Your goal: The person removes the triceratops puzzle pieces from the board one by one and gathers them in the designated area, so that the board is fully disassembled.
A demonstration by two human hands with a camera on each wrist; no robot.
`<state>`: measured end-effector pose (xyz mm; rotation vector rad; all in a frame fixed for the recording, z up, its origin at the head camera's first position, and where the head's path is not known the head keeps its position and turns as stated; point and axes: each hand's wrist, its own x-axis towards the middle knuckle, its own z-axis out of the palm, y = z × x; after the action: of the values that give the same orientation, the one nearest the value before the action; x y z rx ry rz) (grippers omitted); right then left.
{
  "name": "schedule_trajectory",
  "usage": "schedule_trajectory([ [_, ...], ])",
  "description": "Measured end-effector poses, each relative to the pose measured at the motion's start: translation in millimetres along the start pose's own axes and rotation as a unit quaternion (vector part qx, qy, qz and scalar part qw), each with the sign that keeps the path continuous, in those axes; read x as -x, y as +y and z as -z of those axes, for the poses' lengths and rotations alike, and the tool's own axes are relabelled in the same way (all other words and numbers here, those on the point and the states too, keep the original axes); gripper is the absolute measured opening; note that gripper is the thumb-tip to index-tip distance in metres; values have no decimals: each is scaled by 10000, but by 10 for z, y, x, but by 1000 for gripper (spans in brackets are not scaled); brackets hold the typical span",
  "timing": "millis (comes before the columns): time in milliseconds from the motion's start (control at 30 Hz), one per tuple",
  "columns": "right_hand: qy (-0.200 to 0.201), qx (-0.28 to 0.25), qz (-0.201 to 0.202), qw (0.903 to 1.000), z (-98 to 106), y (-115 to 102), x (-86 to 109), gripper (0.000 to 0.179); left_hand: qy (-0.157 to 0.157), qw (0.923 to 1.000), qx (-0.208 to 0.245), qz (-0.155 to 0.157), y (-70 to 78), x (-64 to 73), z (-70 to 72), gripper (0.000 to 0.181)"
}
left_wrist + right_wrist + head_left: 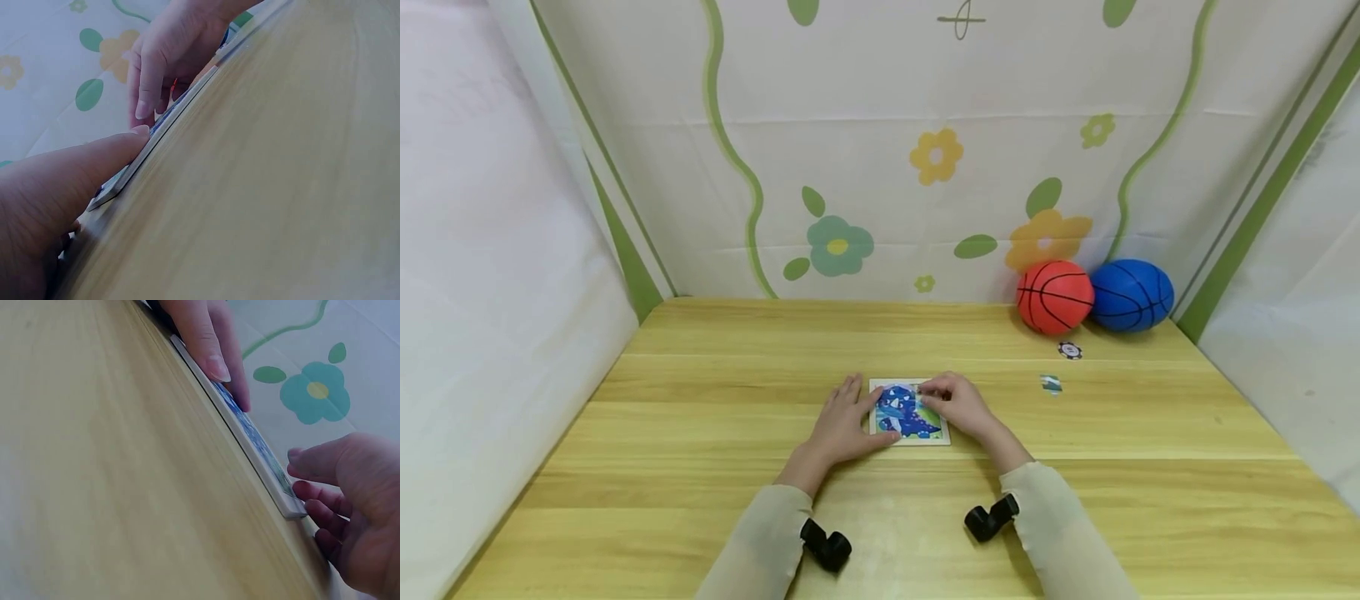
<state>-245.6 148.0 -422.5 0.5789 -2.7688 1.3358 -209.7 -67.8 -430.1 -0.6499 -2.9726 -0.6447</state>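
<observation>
Head view: puzzle board (910,414) betw. both hands' fingers (859,398).

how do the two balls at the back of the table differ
The red ball is orange-red; the blue ball is deep blue. The red one sits left, nearer the puzzle board; the blue one sits right, by the table's corner. The blue one looks slightly wider. Both carry black basketball lines and touch each other against the backdrop.

Seen from head height, looking forward and down, the wooden surface (700,433) stretches to the flowered backdrop (880,167). Each wrist camera sits low, almost grazing the surface, and faces across it at close range. All three views share the puzzle board (910,412) (156,137) (256,453) between both hands.
</observation>
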Motion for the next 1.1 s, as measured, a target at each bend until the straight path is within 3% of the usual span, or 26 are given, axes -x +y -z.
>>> schedule_trajectory([
  [167, 112, 208, 103, 9997, -36, 6, 8, 22, -39, 10000, -52, 7, 2, -11, -5, 81],
  [433, 228, 627, -305, 9973, -88, -24, 1, 25, -133, 9999, 3, 28, 1, -14, 3, 80],
  [767, 498, 1036, -640, 9913, -184, -60, -45, 16, -137, 9999, 19, 14, -7, -9, 4, 80],
  [1100, 701, 997, -688, 9902, -217, -101, -43, 14, -138, 9999, 40, -32, 8, -4, 18, 79],
])
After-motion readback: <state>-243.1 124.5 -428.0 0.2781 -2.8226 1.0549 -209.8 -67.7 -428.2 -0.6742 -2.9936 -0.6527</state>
